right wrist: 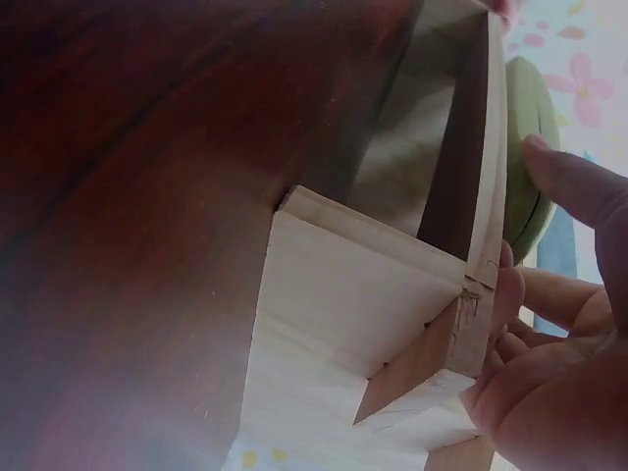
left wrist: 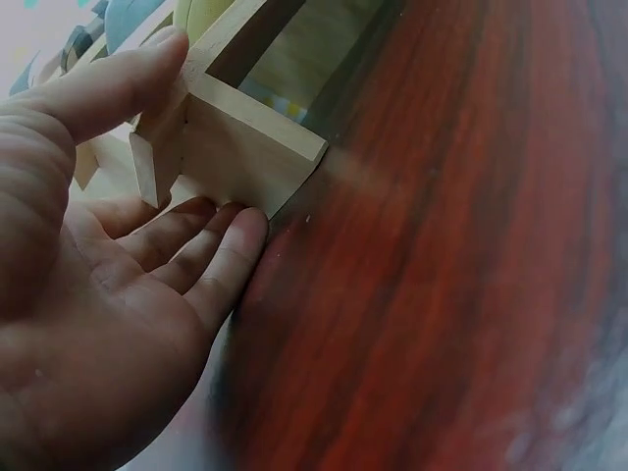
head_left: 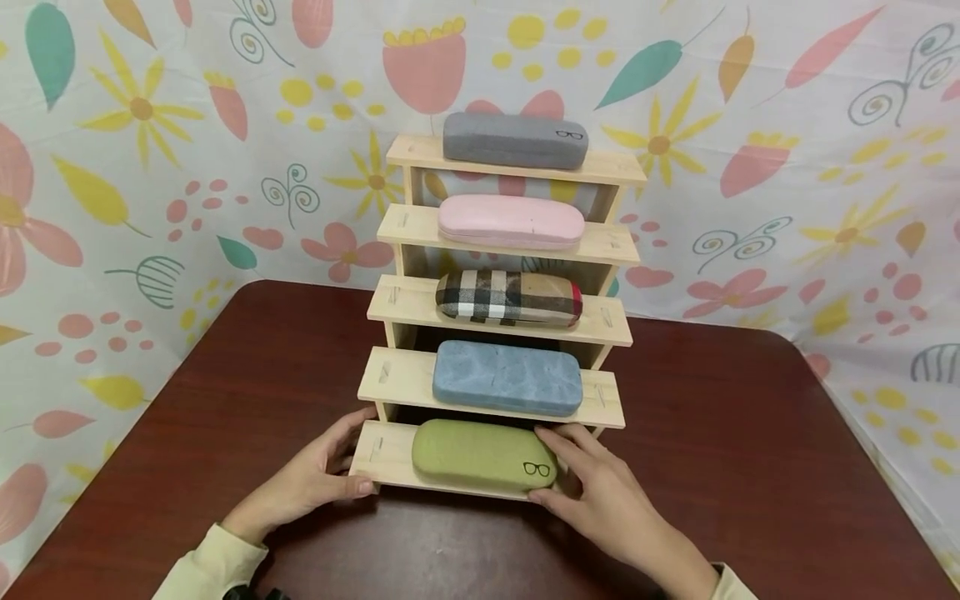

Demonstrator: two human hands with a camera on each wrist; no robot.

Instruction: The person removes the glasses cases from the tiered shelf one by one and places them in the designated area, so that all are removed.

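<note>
A stepped wooden display rack (head_left: 363, 454) stands on the table with one glasses case on each of its several tiers. On the lowest tier lies a green glasses case (head_left: 472, 454) with a small spectacles print. My left hand (head_left: 307, 482) grips the left end of that tier, thumb at the front edge; in the left wrist view its fingers touch the side panel (left wrist: 250, 147). My right hand (head_left: 611, 496) holds the green case at its right end, between thumb and fingers. In the right wrist view the thumb presses the case (right wrist: 530, 128); some fingers lie by the board's end.
Above the green case sit a blue marbled case (head_left: 506, 379), a checked case (head_left: 510, 298), a pink case (head_left: 510, 221) and a grey case (head_left: 513, 140). The dark red-brown table (head_left: 742, 467) is backed by a floral cloth (head_left: 225, 167).
</note>
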